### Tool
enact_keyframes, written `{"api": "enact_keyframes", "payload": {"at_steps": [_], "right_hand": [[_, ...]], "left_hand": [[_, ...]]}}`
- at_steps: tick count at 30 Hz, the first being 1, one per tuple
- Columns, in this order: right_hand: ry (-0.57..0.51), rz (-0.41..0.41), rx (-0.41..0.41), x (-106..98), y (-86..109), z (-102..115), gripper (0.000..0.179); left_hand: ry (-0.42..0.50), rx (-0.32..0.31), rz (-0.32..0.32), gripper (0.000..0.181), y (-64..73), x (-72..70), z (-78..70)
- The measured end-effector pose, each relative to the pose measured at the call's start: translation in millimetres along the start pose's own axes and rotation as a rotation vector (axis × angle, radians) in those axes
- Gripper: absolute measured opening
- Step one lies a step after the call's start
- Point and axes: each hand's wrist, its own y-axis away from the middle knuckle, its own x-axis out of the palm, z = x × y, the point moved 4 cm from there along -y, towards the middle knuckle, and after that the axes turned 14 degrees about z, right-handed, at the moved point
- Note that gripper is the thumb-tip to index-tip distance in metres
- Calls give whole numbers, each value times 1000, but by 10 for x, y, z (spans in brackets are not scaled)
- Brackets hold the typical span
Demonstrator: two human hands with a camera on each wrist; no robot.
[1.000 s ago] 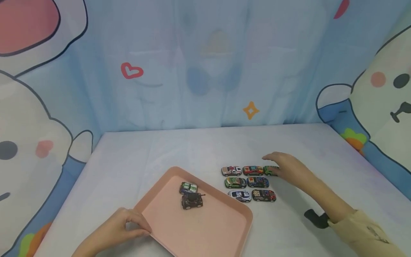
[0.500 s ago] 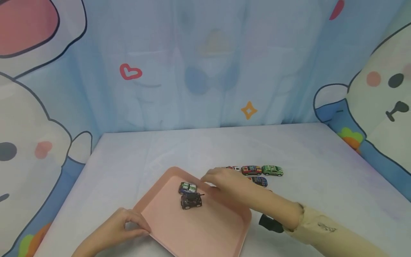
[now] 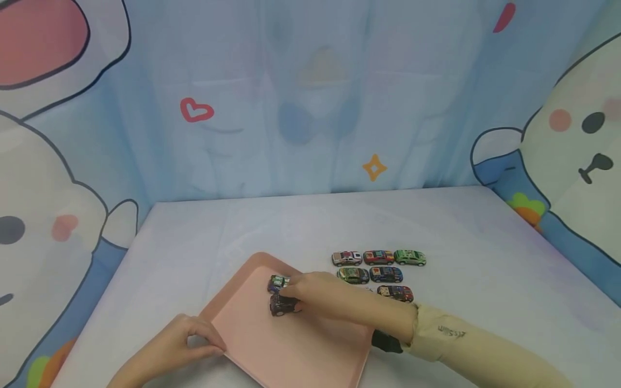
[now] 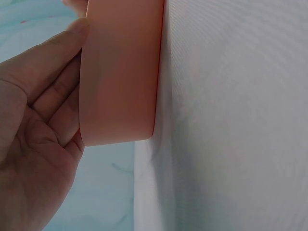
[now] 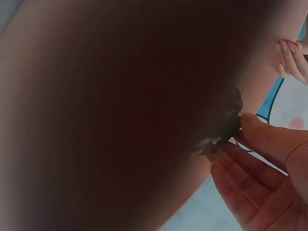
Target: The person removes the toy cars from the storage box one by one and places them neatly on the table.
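Observation:
My left hand (image 3: 179,342) pinches the left rim of a pink tray (image 3: 291,347) between thumb and fingers. In the left wrist view, the thumb lies on the rim of the tray wall (image 4: 120,72). Over the tray, my right hand (image 3: 317,291) holds a black toy car (image 3: 278,306), partly covered by the fingers. The right wrist view shows thumb and fingertips around this dark car (image 5: 231,122), with a large dark blur hiding much of it. Just behind it in the tray sits a green-and-white toy car (image 3: 275,283), also partly hidden.
Right of the tray, several toy cars stand in rows on the white table (image 3: 233,226). A green car (image 3: 410,257) ends the back row, and a dark multicoloured car (image 3: 395,292) is nearest the right forearm. A blue patterned curtain (image 3: 252,151) hangs behind.
My right hand has moved left from the green car in the back row, across the rows, to the black toy car in the tray, which it now holds. The left hand stays on the rim.

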Motion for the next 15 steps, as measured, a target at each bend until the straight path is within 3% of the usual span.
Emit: {"api": "enact_keyframes", "payload": {"at_steps": [7,15], "right_hand": [[-2,-75,14,44,8,10,22],[34,-134,-26,71,46,32,19]], "left_hand": [[10,-15,6,6,4,11,21],[10,-32,10,5,6,12,17]]}}
